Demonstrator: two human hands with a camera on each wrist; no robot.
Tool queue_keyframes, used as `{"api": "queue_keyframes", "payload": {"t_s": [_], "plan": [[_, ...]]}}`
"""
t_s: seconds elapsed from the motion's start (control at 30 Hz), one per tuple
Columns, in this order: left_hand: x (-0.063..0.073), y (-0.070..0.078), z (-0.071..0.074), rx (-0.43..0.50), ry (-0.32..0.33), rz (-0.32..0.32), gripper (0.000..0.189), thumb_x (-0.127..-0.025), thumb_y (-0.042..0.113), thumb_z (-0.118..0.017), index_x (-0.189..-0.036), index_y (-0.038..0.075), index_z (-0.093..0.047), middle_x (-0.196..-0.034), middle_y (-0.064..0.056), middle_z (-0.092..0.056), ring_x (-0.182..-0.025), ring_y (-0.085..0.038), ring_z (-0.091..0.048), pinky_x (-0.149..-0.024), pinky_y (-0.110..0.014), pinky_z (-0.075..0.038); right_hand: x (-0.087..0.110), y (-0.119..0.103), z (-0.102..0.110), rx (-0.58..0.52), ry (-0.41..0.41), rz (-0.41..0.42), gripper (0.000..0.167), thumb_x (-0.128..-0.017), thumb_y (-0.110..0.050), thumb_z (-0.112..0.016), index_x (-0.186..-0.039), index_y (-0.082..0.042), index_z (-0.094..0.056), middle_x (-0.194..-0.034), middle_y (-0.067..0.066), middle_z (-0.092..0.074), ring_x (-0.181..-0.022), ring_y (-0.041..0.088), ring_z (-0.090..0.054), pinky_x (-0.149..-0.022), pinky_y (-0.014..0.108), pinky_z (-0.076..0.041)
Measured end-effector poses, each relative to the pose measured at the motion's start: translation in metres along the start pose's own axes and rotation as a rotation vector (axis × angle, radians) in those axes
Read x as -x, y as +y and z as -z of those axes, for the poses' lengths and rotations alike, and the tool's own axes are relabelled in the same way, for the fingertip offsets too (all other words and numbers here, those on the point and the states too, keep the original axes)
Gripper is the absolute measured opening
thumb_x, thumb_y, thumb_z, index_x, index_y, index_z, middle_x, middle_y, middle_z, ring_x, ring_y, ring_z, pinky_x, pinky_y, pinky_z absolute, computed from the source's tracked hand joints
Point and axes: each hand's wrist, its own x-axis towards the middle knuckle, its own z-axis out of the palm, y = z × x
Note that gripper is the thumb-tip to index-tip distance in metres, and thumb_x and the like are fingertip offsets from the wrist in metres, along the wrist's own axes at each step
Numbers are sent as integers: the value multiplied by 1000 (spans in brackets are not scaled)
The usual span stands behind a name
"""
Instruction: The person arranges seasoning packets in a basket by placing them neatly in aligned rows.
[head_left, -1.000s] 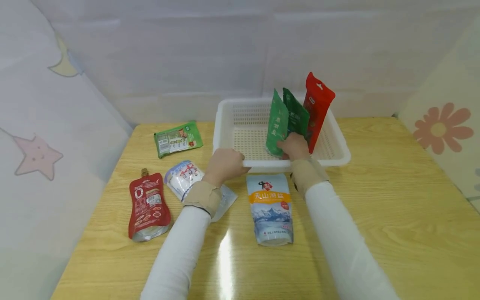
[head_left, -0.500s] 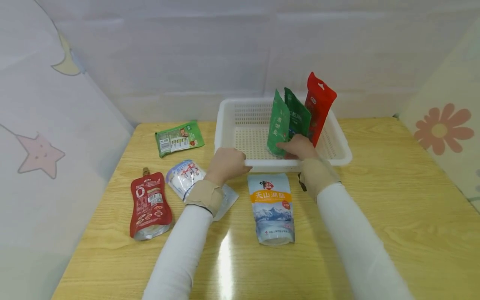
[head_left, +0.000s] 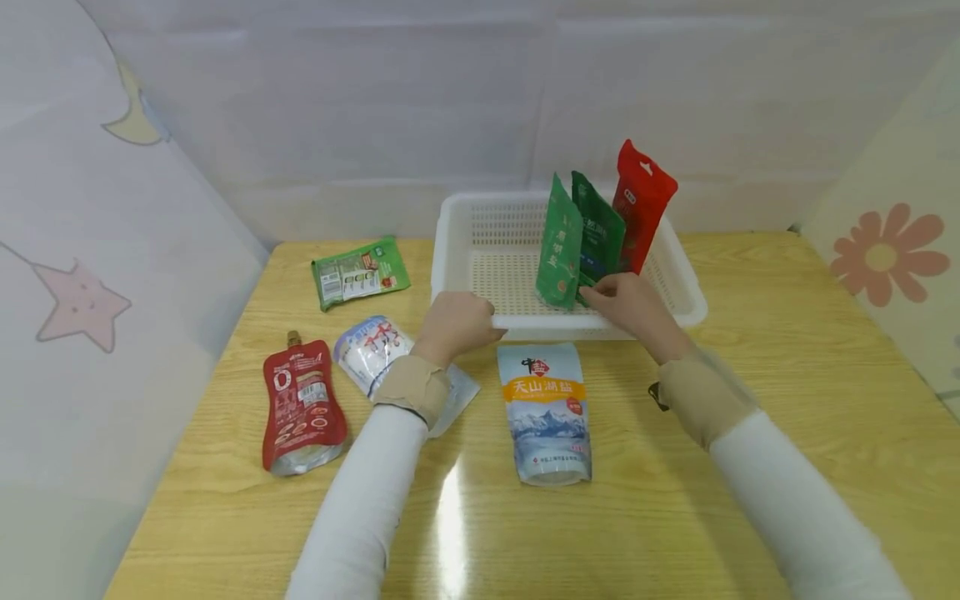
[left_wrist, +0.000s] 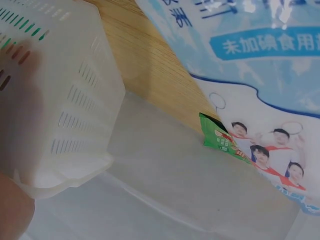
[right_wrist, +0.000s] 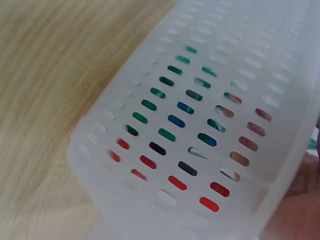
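Observation:
My left hand [head_left: 459, 323] grips the front rim of the white plastic basket [head_left: 517, 326] near its left corner. Inside the basket, a light green salt pouch [head_left: 558, 246] and a dark green salt pouch [head_left: 600, 229] stand upright side by side. A tall red packet [head_left: 642, 200] leans to the right behind them. My right hand [head_left: 633, 307] reaches over the front rim, thumb and fingertips pinching the lower edge of the dark green pouch. In the right wrist view, the basket wall [right_wrist: 200, 100] hides most of the pouches, and only part of the right hand [right_wrist: 295, 215] shows.
A white-and-blue salt pouch [head_left: 545, 417] lies before the basket. To the left are a red spouted pouch [head_left: 303, 408], another white-and-blue pouch [head_left: 372, 350] partly under the left forearm, and a green packet [head_left: 362, 271]. A white wall covering [head_left: 337, 108] rises behind the table.
My right hand has drawn back and to the right from deeper among the pouches; its forearm has swung right. The left hand stays at the rim.

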Motion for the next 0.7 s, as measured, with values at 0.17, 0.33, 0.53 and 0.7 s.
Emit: {"api": "queue_keyframes", "payload": {"t_s": [0.17,0.33,0.53,0.7], "plan": [[0,-1,-1,12,5,3,35,-89,43,-60,-73,13,-69,-62,-1,-64,-57,-16,-54,-60,-36,-52,18,0,-3,-18,76,76,37,-98,-28,-50,-113,3,-65,-107,22,-67,-86,29,-56,-75,36,-49],[0,-1,-1,18,14,-3,34,-88,43,-61,-74,13,-70,-62,-1,-64,-57,-16,-55,-61,-37,-53,36,3,-11,-50,140,114,36,-98,-28,-51,-113,1,-67,-108,22,-68,-89,33,-59,-76,40,-51],[0,-1,-2,25,-1,-2,36,-89,43,-59,-72,13,-68,-62,-1,-64,-56,-16,-54,-61,-37,-54,63,4,-25,-127,282,228,27,-94,-19,-59,-112,-1,-69,-114,21,-68,-114,38,-59,-96,54,-47],[-1,-2,-2,5,-3,4,38,-90,45,-57,-71,14,-67,-62,0,-64,-56,-15,-53,-61,-35,-53,79,0,-37,-128,348,297,20,-90,-12,-63,-102,1,-72,-101,19,-72,-99,35,-66,-84,51,-53]]}}
